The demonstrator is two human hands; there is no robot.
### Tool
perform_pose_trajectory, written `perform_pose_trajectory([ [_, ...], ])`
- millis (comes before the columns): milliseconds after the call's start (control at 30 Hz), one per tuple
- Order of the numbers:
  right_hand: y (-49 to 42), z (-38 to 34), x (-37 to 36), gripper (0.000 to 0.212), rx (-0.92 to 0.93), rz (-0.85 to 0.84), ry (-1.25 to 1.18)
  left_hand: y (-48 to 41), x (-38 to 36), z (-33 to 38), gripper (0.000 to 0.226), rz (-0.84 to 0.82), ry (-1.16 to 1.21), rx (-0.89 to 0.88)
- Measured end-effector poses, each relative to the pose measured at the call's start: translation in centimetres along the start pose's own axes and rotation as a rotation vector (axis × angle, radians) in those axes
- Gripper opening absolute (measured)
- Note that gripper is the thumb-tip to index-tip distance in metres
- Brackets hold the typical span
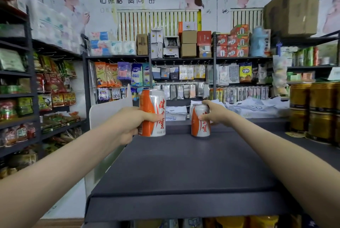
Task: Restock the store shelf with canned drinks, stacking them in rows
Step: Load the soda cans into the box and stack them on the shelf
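Inside both hands (132,124) (215,112), orange cans (152,102) (201,126)

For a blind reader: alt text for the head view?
The left hand grips an upright orange-and-silver drink can, the right hand a second can further back, at a dark grey shelf top. Gold tins stand at right.
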State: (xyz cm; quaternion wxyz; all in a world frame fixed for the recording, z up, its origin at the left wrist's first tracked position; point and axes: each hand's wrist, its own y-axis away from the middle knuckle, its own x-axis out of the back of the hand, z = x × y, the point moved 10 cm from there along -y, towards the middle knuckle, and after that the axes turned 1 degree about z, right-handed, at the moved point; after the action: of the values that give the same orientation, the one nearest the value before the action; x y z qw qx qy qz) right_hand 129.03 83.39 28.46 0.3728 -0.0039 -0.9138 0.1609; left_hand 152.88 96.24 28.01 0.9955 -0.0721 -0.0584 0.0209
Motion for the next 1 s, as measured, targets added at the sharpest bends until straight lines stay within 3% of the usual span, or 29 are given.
perform_pose_trajectory([
  [167, 0.3, 0.5, 1.9, 0.063, 0.003, 0.035, 0.023, -1.1, -3.0, -1.7, 0.039, -0.085, -0.035, 0.054],
  [367, 2.0, -1.1, 2.0, 0.08, 0.081, 0.062, 0.012, -2.0, -7.0, -3.4, 0.04, -0.201, -0.062, 0.08],
  [467, 4.0, -3.7, 2.5, 0.064, 0.2, 0.102, -0.123, -2.1, -8.7, -3.7, 0.031, -0.266, -0.087, 0.064],
  [533, 5.6, -4.7, 2.0, 0.056, 0.238, 0.016, -0.235, -2.3, -9.6, -3.8, 0.028, -0.291, -0.084, 0.034],
  [667, 8.5, -3.3, -2.1, 0.047, 0.148, -0.348, -0.316, -2.5, -11.4, -3.6, 0.03, -0.314, -0.121, -0.047],
  [733, 8.9, -2.4, -2.7, 0.049, 0.137, -0.38, -0.363, -2.8, -12.0, -3.6, 0.038, -0.319, -0.146, -0.075],
  [867, 8.7, -1.3, -1.0, 0.057, 0.111, -0.298, -0.352, -3.5, -12.4, -2.8, 0.037, -0.292, -0.274, -0.122],
  [933, 7.9, -1.1, 1.7, 0.069, 0.12, -0.117, -0.296, -3.9, -11.7, -2.0, 0.04, -0.254, -0.399, -0.159],
  [1000, 7.1, -2.0, 4.3, 0.064, 0.22, 0.061, -0.255, -4.3, -10.3, -1.2, 0.046, -0.204, -0.518, -0.173],
])
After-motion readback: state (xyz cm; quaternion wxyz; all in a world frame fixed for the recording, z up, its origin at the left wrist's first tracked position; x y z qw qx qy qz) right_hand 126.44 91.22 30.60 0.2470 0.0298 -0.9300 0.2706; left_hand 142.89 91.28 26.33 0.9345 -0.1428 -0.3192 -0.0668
